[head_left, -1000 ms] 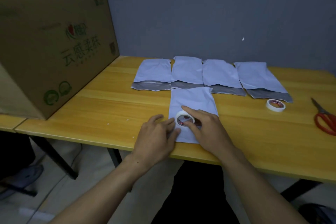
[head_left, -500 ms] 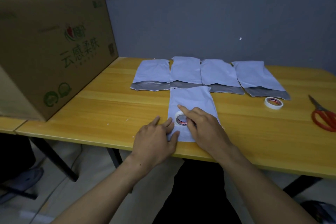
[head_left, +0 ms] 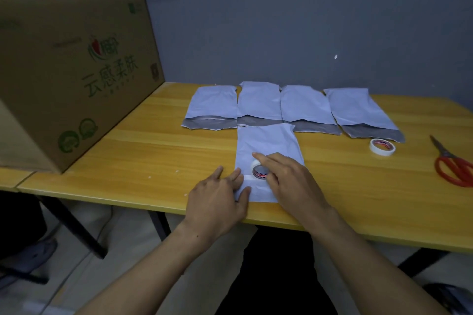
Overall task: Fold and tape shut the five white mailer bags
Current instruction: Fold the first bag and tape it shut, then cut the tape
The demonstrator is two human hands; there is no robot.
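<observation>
1. Found the front mailer bag (head_left: 268,140) lying flat at the near edge of the worktop (head_left: 153,156), white face up with no grey flap showing. Judged it folded over. Could not make out any tape strip on it.
2. Noted the tape roll (head_left: 258,172) on the bag's near half, held by the right hand (head_left: 291,181), index finger laid over its top and thumb at its near side.
3. Noted the left hand (head_left: 217,199) flat with straight fingers, pressing the bag's left edge and partly the bare worktop. Found the two hands close together but not touching.
4. Compared with a second ago: found bag and roll in nearly the same spot, the right hand drawn slightly further over the roll, the left hand unmoved. Took this to mean tape is being started on the fold, not yet pulled across.
5. Counted four rear mailer bags (head_left: 304,107) in a row behind, grey flaps open toward the front bag. Judged one of five in hand, four not yet folded.
6. Recorded a spare tape roll (head_left: 382,146) just beside the rightmost flap, red-handled scissors (head_left: 455,169) further right, and a cardboard box (head_left: 76,71) at the left.
</observation>
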